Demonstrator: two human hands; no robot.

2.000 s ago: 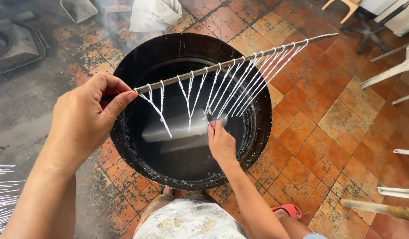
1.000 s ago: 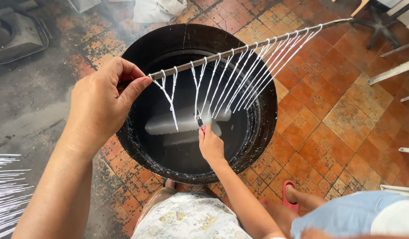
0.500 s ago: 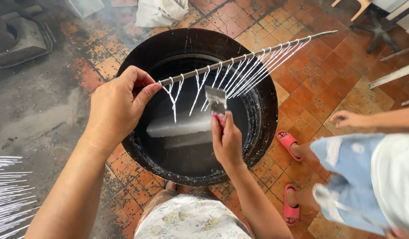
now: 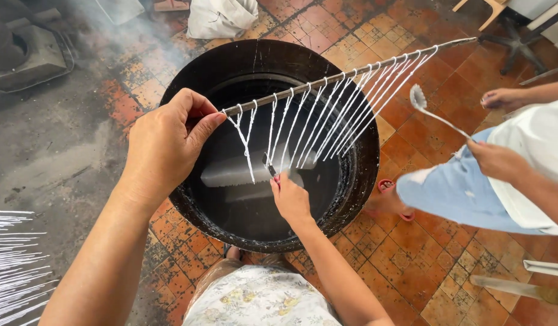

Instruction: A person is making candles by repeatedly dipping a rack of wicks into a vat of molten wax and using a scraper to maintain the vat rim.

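Right hand (image 4: 291,198): lowered since half a second ago, its small metal blade (image 4: 268,165) now down among the white strings (image 4: 327,121). Left hand (image 4: 167,142): pinched on the near end of the stick (image 4: 351,73), held over the black basin (image 4: 267,145). Bystander with spoon (image 4: 419,96) at right.

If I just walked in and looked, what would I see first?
First, the big black pot of dark liquid in the middle of the orange tiled floor. Over it, the left hand holds a thin stick with a row of white strings hanging down toward the right hand, which holds a small blade at their ends. At the right, another person holds a white spoon.
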